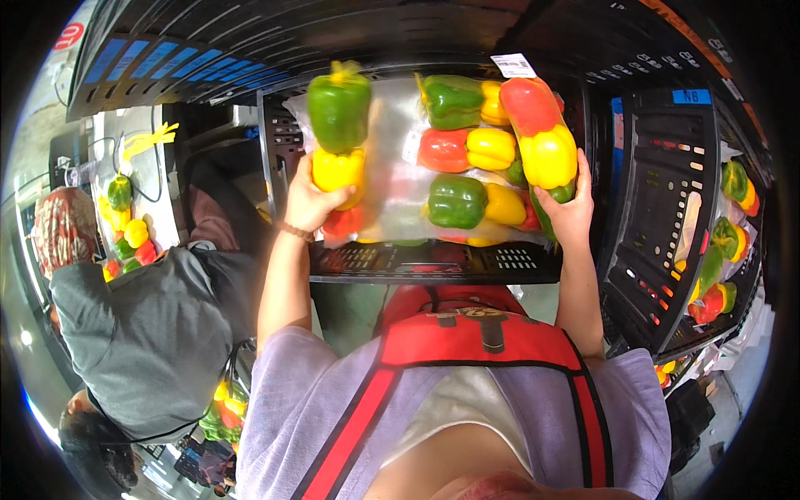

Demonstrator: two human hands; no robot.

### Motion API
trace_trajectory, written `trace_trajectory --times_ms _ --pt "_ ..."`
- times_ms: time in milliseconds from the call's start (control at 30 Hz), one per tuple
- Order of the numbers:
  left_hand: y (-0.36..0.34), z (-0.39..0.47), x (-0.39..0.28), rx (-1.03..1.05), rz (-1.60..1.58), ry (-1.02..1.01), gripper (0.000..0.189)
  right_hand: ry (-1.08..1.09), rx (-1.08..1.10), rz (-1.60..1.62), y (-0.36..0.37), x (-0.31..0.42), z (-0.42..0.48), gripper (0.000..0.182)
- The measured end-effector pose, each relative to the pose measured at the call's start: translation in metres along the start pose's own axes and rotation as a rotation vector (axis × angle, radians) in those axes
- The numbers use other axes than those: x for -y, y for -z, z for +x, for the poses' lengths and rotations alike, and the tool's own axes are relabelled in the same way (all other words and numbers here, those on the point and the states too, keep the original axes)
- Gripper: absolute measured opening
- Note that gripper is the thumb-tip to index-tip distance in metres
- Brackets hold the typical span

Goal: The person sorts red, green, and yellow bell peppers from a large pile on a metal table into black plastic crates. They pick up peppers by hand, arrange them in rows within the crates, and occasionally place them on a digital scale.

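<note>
My left hand [315, 197] grips the lower part of a clear bag of bell peppers [339, 115], green, yellow and red in a row. In my right hand [570, 203] is another bagged trio of peppers [542, 134], red at the top, then yellow, with green near my thumb. A printed label sticks up from its far end. Both bags are over a black plastic crate [437, 269]. Between my hands lie several more bagged peppers, among them a green-ended pack [457, 200] and a red-and-yellow pack [465, 150]. Clear plastic film [394, 125] spreads over a layer of peppers beneath.
Stacked black crates [206, 37] rise beyond the one before me. To the right, another black crate [644, 206] holds bagged peppers [725, 237]. At left a co-worker in a grey top [144, 331] is beside a table with loose peppers [134, 234] and yellow ties [150, 140].
</note>
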State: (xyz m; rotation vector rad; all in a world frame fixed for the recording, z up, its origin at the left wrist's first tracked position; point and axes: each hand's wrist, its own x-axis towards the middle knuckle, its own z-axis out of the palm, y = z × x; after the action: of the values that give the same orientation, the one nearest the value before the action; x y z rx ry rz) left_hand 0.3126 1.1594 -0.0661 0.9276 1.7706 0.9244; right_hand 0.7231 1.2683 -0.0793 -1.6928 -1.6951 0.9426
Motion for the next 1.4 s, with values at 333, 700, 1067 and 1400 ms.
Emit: trace_trajectory --times_ms 333,700,1067,1400 --pt "0.004 0.064 -0.016 0.013 0.983 -0.399 0.069 -0.041 -0.031 0.046 -0.001 -0.006 0.0 0.093" --pt "-0.014 0.125 0.04 -0.144 1.268 -0.395 0.076 -0.036 0.0 0.137 -0.003 -0.007 0.0 0.091" --pt "-0.082 0.122 0.03 -0.007 1.076 -0.544 0.076 -0.094 0.064 0.352 0.007 0.001 -0.016 0.094" --pt "-0.087 0.102 0.024 -0.091 0.964 -0.535 0.086 -0.104 0.244 0.967 0.113 0.109 -0.104 0.091"
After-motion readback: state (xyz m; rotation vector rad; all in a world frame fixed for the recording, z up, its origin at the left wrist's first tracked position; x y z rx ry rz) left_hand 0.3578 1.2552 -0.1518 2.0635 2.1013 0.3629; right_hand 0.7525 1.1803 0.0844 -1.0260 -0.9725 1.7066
